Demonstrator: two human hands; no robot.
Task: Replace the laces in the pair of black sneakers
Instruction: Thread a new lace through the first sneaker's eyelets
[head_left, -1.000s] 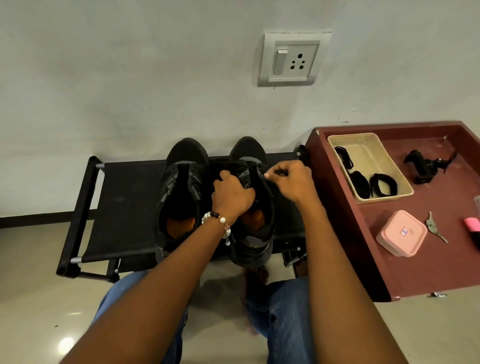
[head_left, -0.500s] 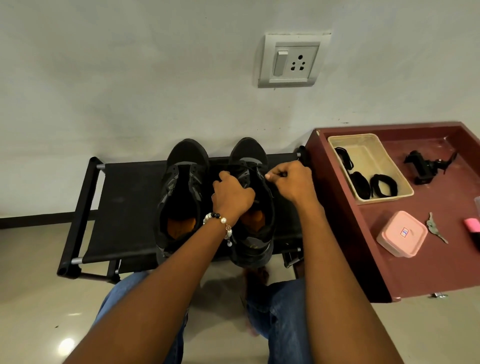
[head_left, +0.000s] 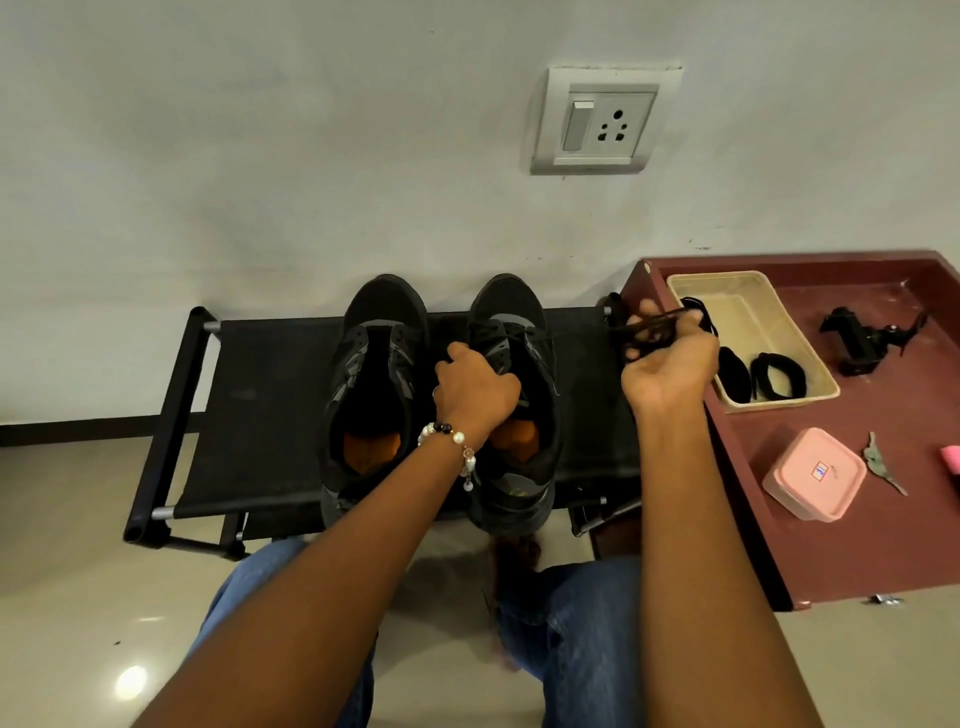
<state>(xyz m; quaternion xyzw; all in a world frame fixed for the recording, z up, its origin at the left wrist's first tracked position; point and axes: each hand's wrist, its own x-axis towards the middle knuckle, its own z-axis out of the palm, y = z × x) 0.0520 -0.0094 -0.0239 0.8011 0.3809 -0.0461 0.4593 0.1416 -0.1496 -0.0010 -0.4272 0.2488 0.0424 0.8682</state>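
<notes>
Two black sneakers with orange insoles stand side by side on a black fabric rack (head_left: 270, 410), toes to the wall. The left sneaker (head_left: 376, 395) shows no lace. My left hand (head_left: 475, 389) grips the tongue area of the right sneaker (head_left: 524, 364). My right hand (head_left: 670, 358) is raised to the right of the shoes, near the tray's edge, and is shut on a bunched black lace (head_left: 652, 327). A beige tray (head_left: 748, 312) on the maroon table holds coiled black laces (head_left: 776, 374).
The maroon table (head_left: 852, 545) stands at the right, touching the rack. On it lie a pink lidded box (head_left: 813, 473), a key (head_left: 880, 462), a black clamp-like device (head_left: 862, 338) and a pink object at the frame edge. A wall socket (head_left: 605, 122) is above. My knees are below the rack.
My right hand has moved from the right sneaker's eyelets to the right, toward the tray, carrying a bunched black lace. My left hand has stayed on the right sneaker.
</notes>
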